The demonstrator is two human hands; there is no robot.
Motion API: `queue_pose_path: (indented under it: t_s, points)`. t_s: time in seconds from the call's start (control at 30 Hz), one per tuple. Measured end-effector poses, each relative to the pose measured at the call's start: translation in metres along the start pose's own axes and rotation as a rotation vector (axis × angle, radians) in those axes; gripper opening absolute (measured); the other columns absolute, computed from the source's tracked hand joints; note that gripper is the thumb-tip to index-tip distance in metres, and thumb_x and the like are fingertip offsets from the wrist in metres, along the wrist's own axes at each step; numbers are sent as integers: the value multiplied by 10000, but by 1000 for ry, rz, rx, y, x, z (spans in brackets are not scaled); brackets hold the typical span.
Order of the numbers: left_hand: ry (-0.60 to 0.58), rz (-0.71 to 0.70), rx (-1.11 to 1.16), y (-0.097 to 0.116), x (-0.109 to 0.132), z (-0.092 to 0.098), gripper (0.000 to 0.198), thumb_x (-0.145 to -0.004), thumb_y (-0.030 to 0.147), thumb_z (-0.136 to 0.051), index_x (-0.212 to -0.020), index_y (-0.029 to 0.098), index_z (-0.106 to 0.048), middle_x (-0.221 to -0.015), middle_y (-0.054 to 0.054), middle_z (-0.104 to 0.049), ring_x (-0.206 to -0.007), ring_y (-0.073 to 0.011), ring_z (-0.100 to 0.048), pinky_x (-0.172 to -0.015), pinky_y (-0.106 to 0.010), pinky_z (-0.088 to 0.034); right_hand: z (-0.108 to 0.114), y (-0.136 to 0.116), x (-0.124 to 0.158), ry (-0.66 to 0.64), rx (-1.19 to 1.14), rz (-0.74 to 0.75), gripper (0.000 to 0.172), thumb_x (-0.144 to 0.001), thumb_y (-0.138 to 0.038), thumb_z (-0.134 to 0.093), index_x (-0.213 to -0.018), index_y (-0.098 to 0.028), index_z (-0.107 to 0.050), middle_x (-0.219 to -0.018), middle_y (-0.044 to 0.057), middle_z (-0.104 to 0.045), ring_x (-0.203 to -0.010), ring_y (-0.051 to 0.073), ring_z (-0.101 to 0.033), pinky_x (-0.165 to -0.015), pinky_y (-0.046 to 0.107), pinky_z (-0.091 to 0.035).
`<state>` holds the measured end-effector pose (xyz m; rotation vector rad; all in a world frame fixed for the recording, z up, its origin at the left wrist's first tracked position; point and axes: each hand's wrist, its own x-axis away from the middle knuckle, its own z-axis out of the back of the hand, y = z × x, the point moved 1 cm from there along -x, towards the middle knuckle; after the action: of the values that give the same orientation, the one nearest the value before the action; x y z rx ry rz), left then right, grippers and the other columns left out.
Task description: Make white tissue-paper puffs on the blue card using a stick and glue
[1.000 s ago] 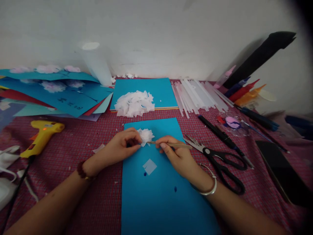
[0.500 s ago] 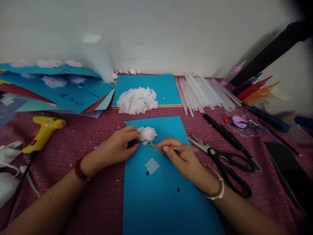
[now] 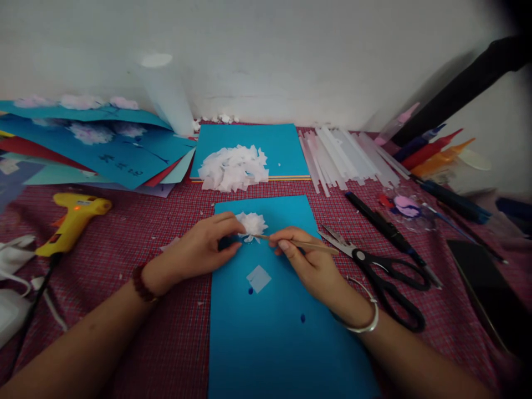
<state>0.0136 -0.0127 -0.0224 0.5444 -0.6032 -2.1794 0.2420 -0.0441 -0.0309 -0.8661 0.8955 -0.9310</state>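
Observation:
A blue sheet of card (image 3: 266,343) lies in front of me, with a ruffled white tissue-paper flower (image 3: 252,223) near its far end. My right hand (image 3: 310,263) is closed on a thin wooden stick (image 3: 311,245), whose tip reaches the flower's lower edge. At the flower's left side is my left hand (image 3: 208,241), thumb and forefinger apart; the forefinger is close to the petals, and I cannot tell whether it touches them. Below the flower, a white tissue square (image 3: 258,278) rests on the card near two dark blue spots.
Behind the card, a tissue pile (image 3: 233,167) sits on stacked card (image 3: 253,136). Scissors (image 3: 374,266), a black pen (image 3: 374,219) and glue sticks (image 3: 344,155) lie to the right. At left are a yellow glue gun (image 3: 72,221) and decorated cards (image 3: 108,152).
The stick's tip has moved up to the flower's lower edge, its shaft slanting more. My left thumb and forefinger have shifted slightly right, nearer the flower.

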Motion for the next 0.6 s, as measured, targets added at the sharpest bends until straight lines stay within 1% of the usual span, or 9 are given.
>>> queue_pose_path:
  t_s: [0.07, 0.13, 0.23, 0.33, 0.4, 0.47, 0.53, 0.6]
  points:
    - [-34, -24, -47, 3, 0, 1, 186, -856, 146, -526, -1027, 182, -588, -950, -45, -575, -838, -151, -569, -732, -279, -467, 0, 0, 0, 2, -2, -15, 192, -955, -238, -458, -977, -227, -649, -944, 20, -663, -867, 151, -619, -779, 307, -492]
    - [-62, -46, -89, 6, 0, 1, 187, -876, 162, -503, -1038, 182, -595, -981, -59, -577, -875, -166, -570, -759, -294, -472, 0, 1, 0, 0, -2, -34, 197, -957, -254, -454, -977, -230, -649, -945, 23, -660, -863, 155, -618, -785, 315, -491]
    - [-71, -59, -147, 8, -2, -1, 167, -885, 188, -496, -1004, 167, -610, -944, -67, -577, -849, -175, -566, -733, -298, -475, 0, 3, 0, -6, -16, -55, 199, -959, -275, -451, -991, -234, -643, -912, 21, -650, -803, 151, -611, -757, 318, -495]
    - [-73, -73, -189, 10, -5, -4, 144, -885, 176, -486, -919, 168, -625, -900, -60, -580, -829, -173, -562, -714, -289, -464, 0, 3, -1, -11, -38, -63, 199, -957, -272, -450, -990, -232, -642, -892, 20, -642, -771, 147, -601, -725, 311, -494]
    - [-60, -79, -177, 11, -8, -6, 142, -879, 154, -483, -859, 172, -622, -873, -47, -580, -805, -161, -559, -695, -274, -448, 1, 1, 0, 4, -70, -69, 190, -952, -269, -459, -982, -227, -643, -869, 19, -640, -748, 145, -595, -698, 305, -492]
    - [-25, -50, -124, 12, -11, -9, 129, -857, 130, -496, -802, 170, -605, -831, -30, -570, -765, -144, -553, -661, -256, -428, 2, -1, 1, 48, -137, -86, 173, -944, -264, -473, -964, -215, -638, -827, 18, -640, -729, 146, -598, -670, 299, -493]
    - [4, 12, -56, 12, -15, -11, 116, -830, 110, -511, -757, 169, -580, -778, -8, -548, -704, -123, -536, -613, -239, -402, 3, -3, 3, 93, -202, -99, 156, -937, -252, -482, -935, -206, -631, -778, 13, -635, -725, 149, -607, -655, 293, -495]
    - [20, 77, -10, 11, -18, -13, 112, -812, 107, -518, -730, 170, -560, -734, 11, -524, -648, -106, -512, -570, -229, -373, 3, -4, 4, 91, -216, -80, 156, -933, -233, -485, -891, -206, -633, -775, 10, -635, -732, 146, -613, -660, 289, -494]
